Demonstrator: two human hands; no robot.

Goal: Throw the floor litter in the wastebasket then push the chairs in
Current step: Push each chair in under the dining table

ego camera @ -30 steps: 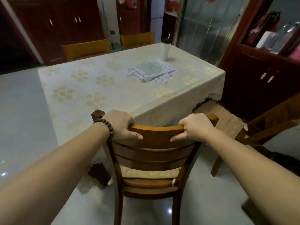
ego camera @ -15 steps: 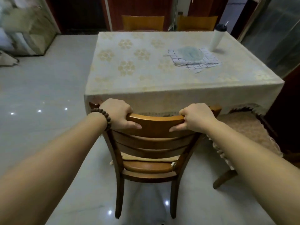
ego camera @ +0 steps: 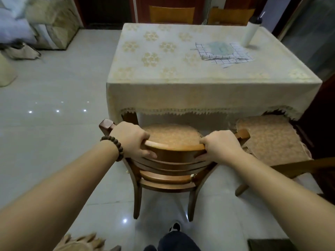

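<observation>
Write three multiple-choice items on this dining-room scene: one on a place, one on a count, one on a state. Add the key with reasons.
1. Where does the bottle stand?
A. On the floor
B. On the table's far right corner
C. On a chair seat

2. How many chairs show behind the table's far side?
A. None
B. Two
C. Four

3. What are the hands doing?
A. Both grip the near chair's top rail
B. Both hang free
C. One lifts the checked cloth

Key: 1 B, the bottle stands upright past the checked cloth. 2 B, two chair backs rise beyond the far edge. 3 A, the left hand and right hand curl round the rail of the near chair.
</observation>
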